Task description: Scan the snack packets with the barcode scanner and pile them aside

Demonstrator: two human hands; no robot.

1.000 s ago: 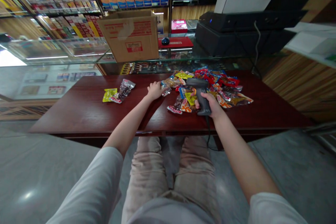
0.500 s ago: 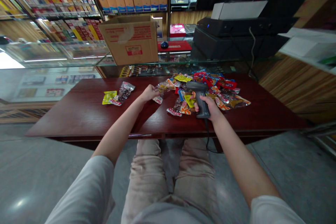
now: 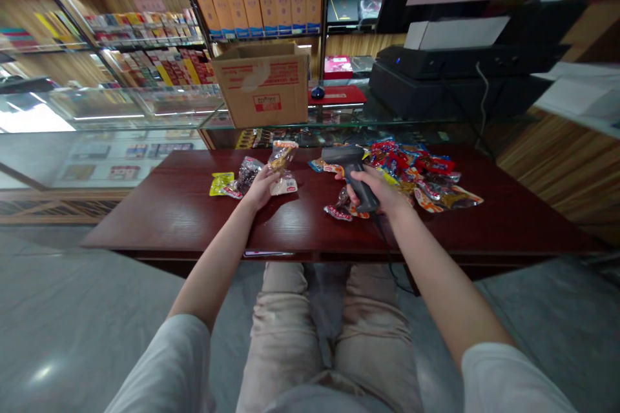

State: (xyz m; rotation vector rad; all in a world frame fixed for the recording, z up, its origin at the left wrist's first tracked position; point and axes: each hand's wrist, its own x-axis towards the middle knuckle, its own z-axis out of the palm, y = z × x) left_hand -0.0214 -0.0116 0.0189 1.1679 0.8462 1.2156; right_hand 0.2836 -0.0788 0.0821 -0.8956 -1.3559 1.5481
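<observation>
Left hand (image 3: 261,188): one, bare; grip clamped on a clear snack packet (image 3: 281,156) with a pale, barcoded end (image 3: 285,186). The packet is tilted upward over the left-centre part of the dark red worktop (image 3: 300,232).

Right hand (image 3: 380,191): one, bare; grip closed round the handle of a dark grey handheld scanner (image 3: 357,182) — head pointing left, towards the packet but apart from it. A black cable (image 3: 385,235) runs down from the handle past the worktop's front edge.

Beside the left hand: one silvery packet with dark contents (image 3: 248,173) and, adjoining it on the left, one yellow-green packet (image 3: 221,184), both lying on the worktop.

Beyond and to the right of the scanner: one heap of mixed snack packets (image 3: 416,164), mostly red, silver and orange. Nearer the front, partly behind the right hand and scanner: one packet with a red-and-white end (image 3: 338,212).

Behind the worktop, on a glass display case (image 3: 169,117): one open cardboard box (image 3: 266,87) — red print on its front; one flat red item (image 3: 345,95) to its right.
</observation>
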